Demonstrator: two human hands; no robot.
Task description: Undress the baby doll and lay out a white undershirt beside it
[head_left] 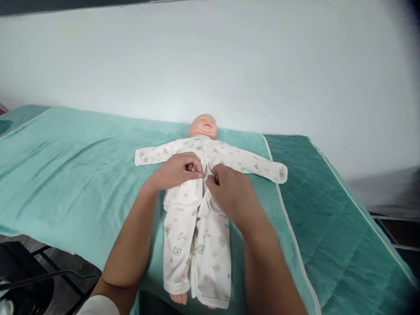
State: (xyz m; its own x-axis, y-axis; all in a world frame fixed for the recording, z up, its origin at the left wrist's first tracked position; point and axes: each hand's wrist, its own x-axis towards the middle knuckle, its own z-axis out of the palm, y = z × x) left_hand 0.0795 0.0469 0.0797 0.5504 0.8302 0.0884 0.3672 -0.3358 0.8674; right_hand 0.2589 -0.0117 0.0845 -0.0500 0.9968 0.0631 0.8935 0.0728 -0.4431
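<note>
A baby doll (204,126) lies on its back, its head toward the wall and its arms spread wide. It wears a white printed baby shirt (226,152) and matching trousers (179,245); toes show below one trouser leg. Over the doll's chest, my left hand (180,170) pinches one front edge of the shirt between thumb and fingers. Close beside it, my right hand (228,188) is closed on the other front edge. The two edges nearly meet at the middle. Any fastener between my fingertips is too small to make out.
Under the doll spreads a light green blanket (82,175), with a darker green quilted cover (328,210) to the right. A white wall (210,57) stands directly behind. At the lower left are a black object (26,271) and a cable (62,273).
</note>
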